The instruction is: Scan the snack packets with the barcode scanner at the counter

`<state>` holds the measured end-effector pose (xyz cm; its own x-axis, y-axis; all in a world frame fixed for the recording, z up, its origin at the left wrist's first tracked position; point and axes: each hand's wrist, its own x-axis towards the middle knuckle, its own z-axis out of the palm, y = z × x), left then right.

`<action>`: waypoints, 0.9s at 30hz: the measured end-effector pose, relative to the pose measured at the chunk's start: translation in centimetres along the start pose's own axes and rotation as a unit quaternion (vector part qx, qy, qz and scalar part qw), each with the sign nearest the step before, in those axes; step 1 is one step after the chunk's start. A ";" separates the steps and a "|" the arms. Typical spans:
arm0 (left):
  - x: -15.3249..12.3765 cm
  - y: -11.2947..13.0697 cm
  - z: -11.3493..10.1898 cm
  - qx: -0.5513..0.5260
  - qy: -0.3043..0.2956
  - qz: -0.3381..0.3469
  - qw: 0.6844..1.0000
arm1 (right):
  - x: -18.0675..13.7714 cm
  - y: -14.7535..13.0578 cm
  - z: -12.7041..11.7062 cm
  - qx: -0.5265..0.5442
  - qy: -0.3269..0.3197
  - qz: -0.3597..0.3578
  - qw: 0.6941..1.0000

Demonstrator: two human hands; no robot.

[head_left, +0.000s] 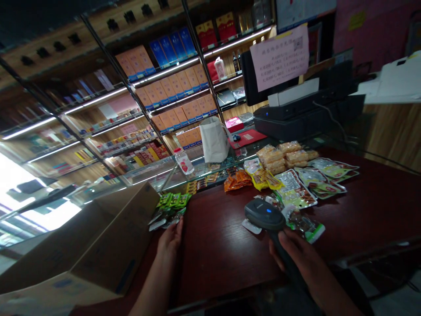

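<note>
My right hand (301, 259) is wrapped round the handle of a dark barcode scanner (265, 215), whose head points at small snack packets on the dark red counter (217, 245). My left hand (170, 239) reaches toward a pile of green snack packets (169, 206) near the counter's left edge. Its fingers are stretched out and touch or nearly touch the nearest packet. A green-and-clear packet (304, 226) lies just right of the scanner head.
An open cardboard box (98, 245) stands at the left. Orange (237, 180), yellow (259, 173) and other snack packets spread across the far counter. Behind them are a glass display case (171, 171), a white bag (214, 139), a till with monitor (296, 109) and shelves of boxed goods.
</note>
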<state>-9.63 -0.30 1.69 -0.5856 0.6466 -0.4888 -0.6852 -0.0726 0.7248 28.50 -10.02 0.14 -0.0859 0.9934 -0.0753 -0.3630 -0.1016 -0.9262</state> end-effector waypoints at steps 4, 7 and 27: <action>0.4 0.0 0.7 0.017 0.009 0.010 1.000 | 0.0 -0.3 0.0 -0.007 -0.015 -0.008 1.000; -0.2 0.0 0.7 0.037 0.003 0.006 0.999 | 0.0 -0.6 -0.1 -0.007 -0.003 -0.005 1.000; -9.2 -15.2 7.8 0.519 -0.401 0.311 0.688 | -0.1 -2.5 -4.2 0.023 0.121 -0.059 0.991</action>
<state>9.54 0.74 -1.06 0.0861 0.9767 0.1968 0.5124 -0.2128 0.8320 33.30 -9.67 0.95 0.1827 0.9814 -0.0584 -0.3994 0.0198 -0.9166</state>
